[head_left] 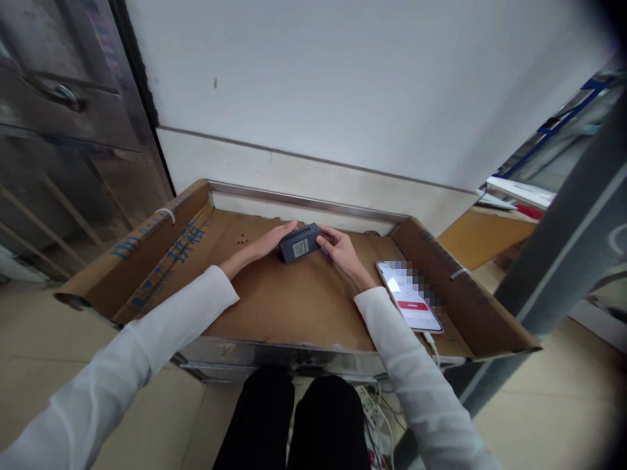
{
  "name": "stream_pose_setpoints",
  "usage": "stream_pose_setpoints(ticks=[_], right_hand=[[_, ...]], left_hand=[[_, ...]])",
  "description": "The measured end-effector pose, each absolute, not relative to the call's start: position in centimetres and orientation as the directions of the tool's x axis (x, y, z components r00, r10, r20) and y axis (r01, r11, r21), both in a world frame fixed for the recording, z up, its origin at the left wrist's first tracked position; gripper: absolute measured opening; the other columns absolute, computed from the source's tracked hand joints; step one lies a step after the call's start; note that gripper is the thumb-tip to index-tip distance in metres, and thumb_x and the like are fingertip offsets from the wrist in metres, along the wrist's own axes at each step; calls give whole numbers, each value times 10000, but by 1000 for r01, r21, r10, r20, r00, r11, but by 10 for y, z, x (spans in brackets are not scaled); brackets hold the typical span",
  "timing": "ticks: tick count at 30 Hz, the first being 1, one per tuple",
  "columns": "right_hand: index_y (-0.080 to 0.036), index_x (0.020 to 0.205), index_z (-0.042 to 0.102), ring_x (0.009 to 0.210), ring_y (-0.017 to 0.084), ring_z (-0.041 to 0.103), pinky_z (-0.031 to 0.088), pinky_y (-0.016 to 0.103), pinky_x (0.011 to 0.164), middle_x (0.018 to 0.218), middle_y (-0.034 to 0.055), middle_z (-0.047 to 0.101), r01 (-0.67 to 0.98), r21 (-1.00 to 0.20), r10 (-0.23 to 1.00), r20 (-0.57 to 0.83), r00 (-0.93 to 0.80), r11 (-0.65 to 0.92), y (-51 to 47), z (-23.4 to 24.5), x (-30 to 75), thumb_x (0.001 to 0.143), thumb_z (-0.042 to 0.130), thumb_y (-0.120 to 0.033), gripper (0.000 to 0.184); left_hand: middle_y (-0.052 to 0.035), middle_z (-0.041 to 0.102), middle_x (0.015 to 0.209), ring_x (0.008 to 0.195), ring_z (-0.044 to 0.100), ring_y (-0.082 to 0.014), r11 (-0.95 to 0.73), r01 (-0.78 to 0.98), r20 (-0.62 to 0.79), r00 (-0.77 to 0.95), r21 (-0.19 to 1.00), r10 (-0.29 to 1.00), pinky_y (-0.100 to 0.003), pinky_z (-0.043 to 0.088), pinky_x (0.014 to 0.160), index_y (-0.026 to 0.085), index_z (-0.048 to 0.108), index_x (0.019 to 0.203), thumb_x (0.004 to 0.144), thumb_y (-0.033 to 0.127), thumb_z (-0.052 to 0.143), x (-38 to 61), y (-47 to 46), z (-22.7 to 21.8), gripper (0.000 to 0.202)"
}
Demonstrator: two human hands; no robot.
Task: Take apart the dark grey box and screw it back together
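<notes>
Hands: left hand [268,245] and right hand [340,251] grip the box [299,243] by its ends, probably steadying it label-up; phone [409,295] lies just right of them.

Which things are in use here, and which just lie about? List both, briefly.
In use: dark grey box, held at its ends by the left hand and right hand.

Lying about: phone with lit screen, its white cable, cardboard sheet beneath them, power strip on the floor.
</notes>
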State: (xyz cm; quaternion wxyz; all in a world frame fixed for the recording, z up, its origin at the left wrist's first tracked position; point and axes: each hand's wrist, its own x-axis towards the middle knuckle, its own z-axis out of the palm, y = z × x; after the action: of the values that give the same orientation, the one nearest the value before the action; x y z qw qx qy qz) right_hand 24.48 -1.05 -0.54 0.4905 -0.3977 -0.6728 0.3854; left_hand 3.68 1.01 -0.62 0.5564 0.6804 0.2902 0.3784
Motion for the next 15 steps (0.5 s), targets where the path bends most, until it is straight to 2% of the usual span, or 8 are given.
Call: stream_pose_setpoints(ticks=[2,4,6,8,10,11,13,15], right_hand=[[-177,1157,647,1112,230,628,462,379,998,1205,107,674,146,-911,916,358,-181,385,-10,-10,243,698,702,-517,573],[-176,1155,633,1090,227,634,470,379,982,1201,112,672,155,-910,918,360,-168,385,-8,-14,242,707,693,-515,565],[-176,1123,631,1046,227,641,481,390,954,1160,112,681,241,-877,908,386,-162,416,-8,-14,243,718,682,-520,534],[-179,1037,644,1009,243,630,478,417,933,1077,108,692,423,-757,866,464,-188,498,-10,-11,246,723,678,-526,470],[-188,948,646,997,261,602,452,441,932,1001,101,691,600,-543,788,552,-271,587,-13,-5,252,757,649,-525,387],[-195,941,638,994,257,593,439,437,935,993,95,688,639,-465,756,578,-306,613,-15,-2,255,804,600,-515,350],[-202,972,619,992,237,582,420,413,939,1013,84,680,686,-381,733,593,-332,619,-17,2,261,889,490,-468,307],[-196,1009,603,989,236,574,411,400,923,1025,83,673,756,-338,767,557,-319,560,-17,1,265,912,451,-427,293]], left_hand=[[-57,638,893,821,563,-197,-372,74,284,515,925,809,-295,399,752,165,635,947,875,682,363,30,9,-4,589],[-54,638,945,866,571,-206,-542,220,374,518,811,769,-285,396,775,173,627,997,826,635,513,22,7,-2,506],[-49,644,962,872,586,-206,-639,346,412,540,687,734,-275,402,771,184,615,1050,779,575,616,16,5,1,476],[-43,657,950,843,604,-200,-676,439,407,561,592,721,-275,417,755,195,604,1080,785,551,613,11,5,4,463],[-41,668,965,837,619,-203,-694,505,385,587,513,712,-283,432,754,206,588,1114,808,544,585,8,4,6,456],[-43,671,988,850,624,-208,-702,525,375,601,481,706,-287,438,761,212,579,1133,818,543,574,7,4,7,457],[-53,665,1064,919,624,-219,-724,531,375,624,441,686,-296,443,800,220,562,1169,843,534,552,6,5,8,452],[-66,642,1131,994,609,-224,-751,511,394,643,418,657,-302,437,856,213,556,1190,865,521,537,5,5,9,448]])
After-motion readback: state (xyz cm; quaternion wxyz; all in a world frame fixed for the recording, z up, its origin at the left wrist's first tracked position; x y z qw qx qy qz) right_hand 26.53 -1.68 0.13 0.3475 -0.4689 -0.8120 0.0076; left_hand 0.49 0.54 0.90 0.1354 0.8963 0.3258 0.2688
